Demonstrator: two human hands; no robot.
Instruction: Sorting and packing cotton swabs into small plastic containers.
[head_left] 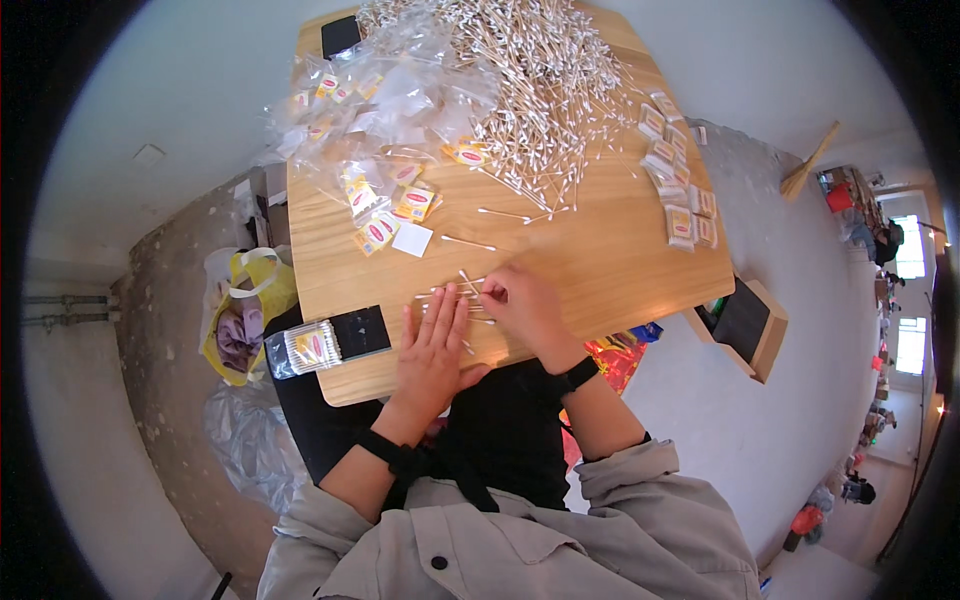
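Several loose cotton swabs (pixel 468 287) lie crisscrossed near the front edge of the wooden table (pixel 620 270). My left hand (pixel 432 345) rests flat over some of them, fingers stretched out and holding nothing. Beside it, my right hand (pixel 525 305) has thumb and fingertips pinched together at the swab ends; its fingers partly hide what they grip. Left of my hands, a clear packet filled with swabs (pixel 312 347) lies by a black flat pad (pixel 362 332) at the table's left edge. Beyond my hands, a few single swabs (pixel 468 243) lie near a white card (pixel 412 239).
A large heap of swabs (pixel 540 90) covers the far table. Clear plastic bags (pixel 425 105) and yellow-and-white cards (pixel 415 203) spread at the far left; filled packets (pixel 679 222) line the right edge. A yellow bag (pixel 262 285) and an open cardboard box (pixel 765 335) flank the table.
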